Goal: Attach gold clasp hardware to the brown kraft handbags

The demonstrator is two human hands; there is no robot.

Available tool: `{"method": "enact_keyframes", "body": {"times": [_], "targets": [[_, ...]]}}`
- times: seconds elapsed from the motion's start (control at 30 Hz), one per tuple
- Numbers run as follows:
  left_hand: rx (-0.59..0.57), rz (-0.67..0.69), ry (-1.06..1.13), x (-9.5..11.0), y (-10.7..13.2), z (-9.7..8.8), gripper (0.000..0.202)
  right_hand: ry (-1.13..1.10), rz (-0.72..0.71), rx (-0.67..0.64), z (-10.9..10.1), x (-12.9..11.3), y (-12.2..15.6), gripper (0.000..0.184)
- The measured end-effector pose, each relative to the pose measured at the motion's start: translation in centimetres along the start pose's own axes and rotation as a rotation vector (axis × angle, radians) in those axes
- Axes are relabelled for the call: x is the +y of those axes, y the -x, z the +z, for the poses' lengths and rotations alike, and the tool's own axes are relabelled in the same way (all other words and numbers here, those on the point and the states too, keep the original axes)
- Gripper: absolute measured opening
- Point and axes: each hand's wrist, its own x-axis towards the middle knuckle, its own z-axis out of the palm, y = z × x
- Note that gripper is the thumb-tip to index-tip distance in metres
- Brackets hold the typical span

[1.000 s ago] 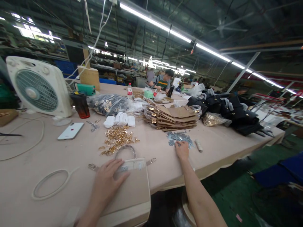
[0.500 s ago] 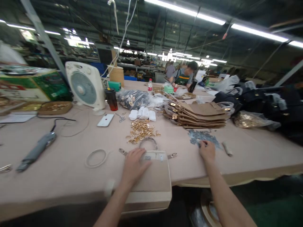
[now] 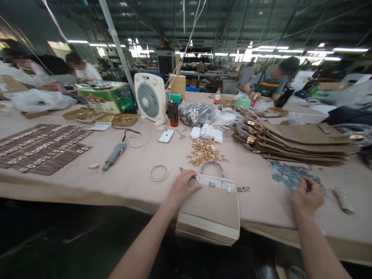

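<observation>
A beige handbag point(image 3: 210, 209) lies at the table's front edge, its lower end overhanging. Its clear-wrapped handle point(image 3: 213, 164) points away from me, and small metal plates show along its pale top strip. My left hand point(image 3: 184, 188) rests on the bag's upper left corner, thumb and fingers apart. To the right, my right hand point(image 3: 308, 195) is closed in a pinch at the near edge of a spread of small grey metal pieces point(image 3: 293, 174). Whatever sits between those fingertips is too small to make out. Gold-coloured metal fittings point(image 3: 203, 152) lie heaped beyond the handle.
Stacked brown bag panels point(image 3: 305, 143) stand at the right, near a small roll point(image 3: 344, 200). Leftward are a tape ring point(image 3: 159, 173), an electric screwdriver point(image 3: 114, 155), a phone point(image 3: 166, 135), a fan point(image 3: 150, 97) and rows of brown straps point(image 3: 43, 149). Co-workers sit farther back.
The view has turned left, bringing the strap rows into sight. My left hand has shifted toward the bag's upper left corner. My right hand stays at the grey pieces, fingers pinched.
</observation>
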Motion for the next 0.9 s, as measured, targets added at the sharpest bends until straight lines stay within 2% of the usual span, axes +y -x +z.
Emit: {"method": "enact_keyframes", "body": {"times": [0.13, 0.23, 0.3, 0.4, 0.5, 0.6, 0.73, 0.9], "targets": [[0.015, 0.014, 0.018, -0.2, 0.1, 0.1, 0.041, -0.154, 0.078, 0.056, -0.6, -4.2, 2.3, 0.028], [0.017, -0.005, 0.022, -0.3, 0.0, -0.1, 0.043, -0.353, 0.156, 0.043, -0.9, -8.8, 5.6, 0.037], [0.011, -0.019, 0.025, -0.2, 0.0, -0.3, 0.043, -0.508, 0.187, -0.023, -1.1, -12.4, 8.2, 0.041], [0.021, -0.043, 0.022, 0.0, 0.0, -0.5, 0.046, -0.656, 0.221, -0.226, -1.6, -17.9, 12.0, 0.041], [0.015, -0.028, 0.014, 0.0, 0.1, -0.5, 0.040, -0.684, 0.206, -0.559, -1.8, -22.9, 15.2, 0.036], [-0.007, -0.015, -0.014, -0.2, 0.1, -0.6, 0.037, -0.719, 0.123, -0.864, -1.2, -26.7, 17.2, 0.029], [-0.023, -0.030, -0.042, -0.9, 0.2, -0.8, 0.043, -0.682, 0.009, -1.039, 0.3, -29.4, 18.5, 0.024], [-0.023, -0.019, -0.002, -1.5, 0.1, -1.2, 0.043, -0.554, -0.064, -1.189, 2.3, -30.0, 18.6, 0.023]]}}
